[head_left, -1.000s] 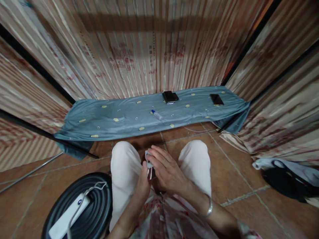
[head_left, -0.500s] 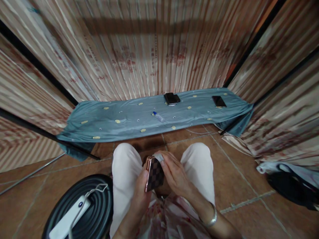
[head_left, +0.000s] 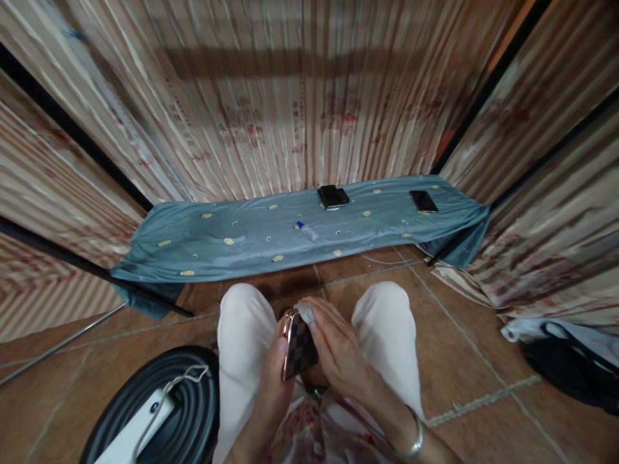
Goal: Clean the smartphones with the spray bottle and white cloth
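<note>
My left hand is closed around a phone with a brown checkered back and a shiny rose-gold edge, tilted between my knees. Against its top corner, my right hand pinches a small whitish wipe between thumb and fingers. The right palm covers part of the phone's far side. A silver bracelet circles my right wrist.
Ahead stands a low bench under a blue cloth. On it lie a blue-capped clear bottle, stacked black items and a dark flat device. A white power strip rests on a black round stool. Striped curtains surround the bench.
The view has tipped slightly, so the scene sits a little lower. The wipe has shifted slightly along the phone's top edge; both hands keep their hold.
</note>
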`<state>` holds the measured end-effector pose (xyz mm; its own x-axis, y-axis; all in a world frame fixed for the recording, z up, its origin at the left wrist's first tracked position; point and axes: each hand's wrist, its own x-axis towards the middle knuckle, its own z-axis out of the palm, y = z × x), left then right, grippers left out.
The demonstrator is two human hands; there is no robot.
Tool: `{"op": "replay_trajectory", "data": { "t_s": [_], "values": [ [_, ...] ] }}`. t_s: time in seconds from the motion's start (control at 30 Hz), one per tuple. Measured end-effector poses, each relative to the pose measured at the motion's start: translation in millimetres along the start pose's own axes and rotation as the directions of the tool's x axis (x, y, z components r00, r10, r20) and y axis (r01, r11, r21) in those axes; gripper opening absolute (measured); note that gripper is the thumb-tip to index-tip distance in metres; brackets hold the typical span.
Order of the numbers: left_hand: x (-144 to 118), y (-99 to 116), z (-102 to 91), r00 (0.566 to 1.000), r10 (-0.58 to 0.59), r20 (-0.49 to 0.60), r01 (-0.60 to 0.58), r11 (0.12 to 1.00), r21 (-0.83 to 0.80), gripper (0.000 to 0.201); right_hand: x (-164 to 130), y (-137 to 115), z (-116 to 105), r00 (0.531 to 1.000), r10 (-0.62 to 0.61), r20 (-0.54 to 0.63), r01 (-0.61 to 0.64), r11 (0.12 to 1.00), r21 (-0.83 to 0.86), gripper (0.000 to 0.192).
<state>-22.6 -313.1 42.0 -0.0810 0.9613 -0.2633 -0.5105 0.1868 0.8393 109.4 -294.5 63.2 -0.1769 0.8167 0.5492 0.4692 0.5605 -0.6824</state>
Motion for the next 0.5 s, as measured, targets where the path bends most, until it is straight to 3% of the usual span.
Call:
{"op": "replay_trajectory", "data": {
  "t_s": [0.23, 0.5],
  "values": [
    [5.2, 2.1, -5.4, 0.996, 0.086, -0.006, -0.084, 0.984, 0.154, 0.037, -0.9, -3.3, 11.7, 0.990, -0.144, 0.005, 0.143, 0.984, -0.110, 0.060],
    [8.3, 2.0, -6.0, 0.996, 0.073, 0.048, -0.078, 0.992, 0.104, 0.022, 4.2, -4.3, 15.6, 0.964, -0.264, 0.017, 0.263, 0.952, -0.159, 0.063]
  ]
}}
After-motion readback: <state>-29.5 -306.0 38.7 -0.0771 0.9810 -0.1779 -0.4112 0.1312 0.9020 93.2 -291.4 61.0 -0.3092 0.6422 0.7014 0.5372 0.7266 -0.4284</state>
